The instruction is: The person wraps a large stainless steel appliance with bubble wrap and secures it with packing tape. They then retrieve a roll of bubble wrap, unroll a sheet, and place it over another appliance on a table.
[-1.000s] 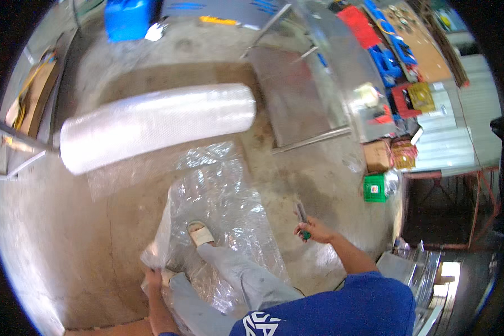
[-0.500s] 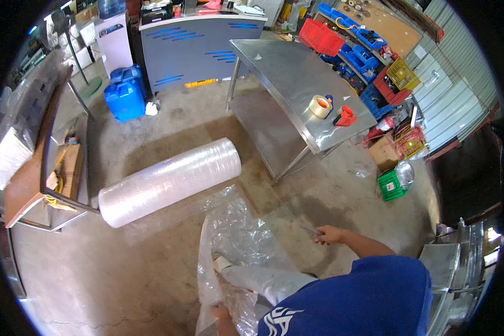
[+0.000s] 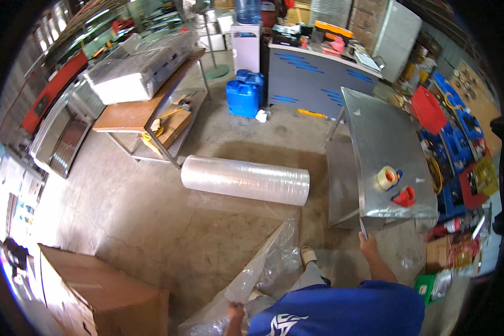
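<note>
My left hand (image 3: 236,309) is closed on the edge of a clear plastic wrap sheet (image 3: 266,266), which trails over the floor beside my legs. That sheet runs up toward a big roll of clear bubble wrap (image 3: 243,180) lying on its side on the concrete. In my right hand (image 3: 368,244) is a slim knife (image 3: 363,228), its grey blade pointing away from me toward the near edge of the steel table. On that table sit a roll of clear tape (image 3: 386,178) and a red tape dispenser (image 3: 404,196).
The steel table (image 3: 383,123) stands at right, with blue and red parts bins (image 3: 456,143) beyond. A brown cardboard box (image 3: 103,285) fills the lower left. A wooden-topped bench (image 3: 126,119) carries wrapped goods. Blue jugs (image 3: 242,99) stand by a grey counter (image 3: 313,78).
My view has swung left, bringing the cardboard box into sight. The knife now points away near the table instead of leftward. My left hand still holds the sheet, which is lifted more at its edge.
</note>
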`<state>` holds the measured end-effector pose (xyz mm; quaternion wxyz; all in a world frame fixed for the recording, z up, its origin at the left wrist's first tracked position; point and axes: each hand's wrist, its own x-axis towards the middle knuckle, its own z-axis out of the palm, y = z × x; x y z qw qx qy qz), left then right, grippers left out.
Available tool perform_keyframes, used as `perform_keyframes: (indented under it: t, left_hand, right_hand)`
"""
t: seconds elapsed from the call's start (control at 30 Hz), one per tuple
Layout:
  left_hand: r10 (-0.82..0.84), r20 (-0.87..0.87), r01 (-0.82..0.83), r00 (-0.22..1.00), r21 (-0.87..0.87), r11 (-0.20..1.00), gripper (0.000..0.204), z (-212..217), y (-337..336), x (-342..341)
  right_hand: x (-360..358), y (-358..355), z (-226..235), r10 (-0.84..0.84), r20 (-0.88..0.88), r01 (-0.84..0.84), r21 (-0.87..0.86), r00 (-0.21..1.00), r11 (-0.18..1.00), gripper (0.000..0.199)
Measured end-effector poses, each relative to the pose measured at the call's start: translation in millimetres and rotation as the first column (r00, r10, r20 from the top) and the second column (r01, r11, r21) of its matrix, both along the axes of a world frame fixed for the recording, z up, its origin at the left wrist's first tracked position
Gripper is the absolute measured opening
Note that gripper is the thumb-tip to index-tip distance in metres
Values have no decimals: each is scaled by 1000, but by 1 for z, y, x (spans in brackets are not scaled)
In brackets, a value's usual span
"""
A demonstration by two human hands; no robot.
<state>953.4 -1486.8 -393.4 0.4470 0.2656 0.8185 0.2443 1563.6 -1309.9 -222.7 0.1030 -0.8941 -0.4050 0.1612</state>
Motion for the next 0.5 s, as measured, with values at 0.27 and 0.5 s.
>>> perform_keyframes:
  t: [0.27, 0.5]
  left_hand:
    - [155, -451, -160, 879, 26, 987, 44, 117, 4, 117]
    - [423, -633, -333, 648, 263, 905, 43, 192, 55, 145]
  right_hand:
    - [54, 137, 37, 187, 70, -199, 243, 980, 949, 34]
    - [120, 157, 16, 218, 96, -234, 221, 971, 947, 31]
